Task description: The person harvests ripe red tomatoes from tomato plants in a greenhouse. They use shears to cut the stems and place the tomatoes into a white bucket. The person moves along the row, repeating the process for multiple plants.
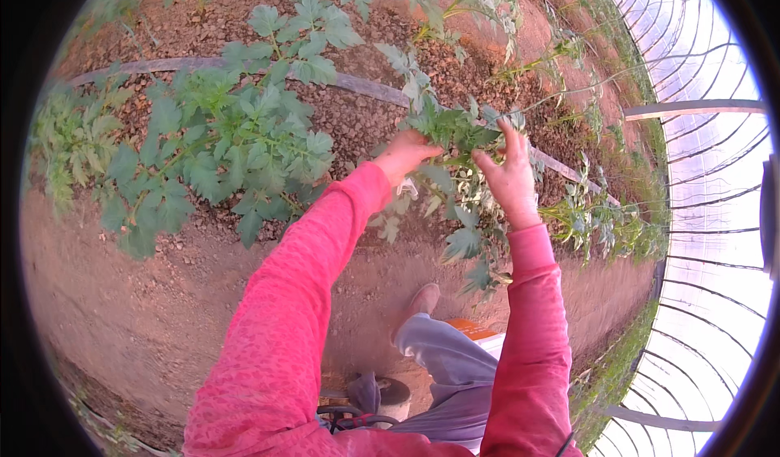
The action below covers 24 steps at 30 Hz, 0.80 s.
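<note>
A leafy tomato plant (454,129) stands between my two hands. My left hand (403,155) is at its left side, thumb pointing inward and the other fingers partly hidden by leaves. On the right, my right hand (510,173) reaches up into the foliage with thumb and forefinger spread apart. A thin twine (600,83) runs from the upper right down to the plant near my right fingertips. Whether either hand grips twine or stem cannot be made out. Just below my left hand shows a small whitish object (408,187), too unclear to name. Paler, curled leaves (472,198) hang underneath.
Bushy tomato plants (225,146) grow to the left, more (600,216) to the right. A flat irrigation tape (372,88) crosses the soil bed. Near my legs stand a bucket (394,399) and an orange-and-white box (472,329). Ribbed greenhouse plastic (707,213) curves up at right.
</note>
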Available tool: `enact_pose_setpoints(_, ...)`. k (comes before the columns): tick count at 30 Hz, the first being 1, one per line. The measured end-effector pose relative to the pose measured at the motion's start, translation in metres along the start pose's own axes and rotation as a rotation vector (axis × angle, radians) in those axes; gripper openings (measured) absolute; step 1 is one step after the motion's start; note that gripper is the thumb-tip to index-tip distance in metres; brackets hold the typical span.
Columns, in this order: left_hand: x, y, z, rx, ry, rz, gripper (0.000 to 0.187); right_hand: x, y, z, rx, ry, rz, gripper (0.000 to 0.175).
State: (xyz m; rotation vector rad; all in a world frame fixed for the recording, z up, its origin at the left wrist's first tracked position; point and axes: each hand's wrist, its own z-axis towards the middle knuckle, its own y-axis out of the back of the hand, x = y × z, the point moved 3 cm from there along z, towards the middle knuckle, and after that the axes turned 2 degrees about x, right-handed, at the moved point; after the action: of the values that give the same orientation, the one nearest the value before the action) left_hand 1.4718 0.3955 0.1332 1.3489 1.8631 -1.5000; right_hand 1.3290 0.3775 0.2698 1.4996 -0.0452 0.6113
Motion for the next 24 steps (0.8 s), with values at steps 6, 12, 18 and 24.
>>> enact_pose_setpoints(6, 0.003, 0.0, 0.001, 0.021, -0.035, 0.002, 0.03, 0.006, -0.003, 0.039, 0.114, -0.273, 0.597, 0.022)
enact_pose_setpoints(12, -0.001, 0.007, -0.014, 0.063, -0.062, -0.085, 0.032, -0.016, -0.028, 0.042, 0.551, -0.417, 0.942, 0.04)
enact_pose_setpoints(18, -0.003, 0.02, -0.015, 0.101, -0.033, -0.025, 0.035, -0.001, -0.01, 0.027, 0.808, -0.244, 0.55, 0.058)
enact_pose_setpoints(24, -0.007, 0.023, -0.019, 0.241, -0.066, -0.002, 0.039, 0.026, -0.004, 0.014, 0.859, -0.212, 0.976, 0.06)
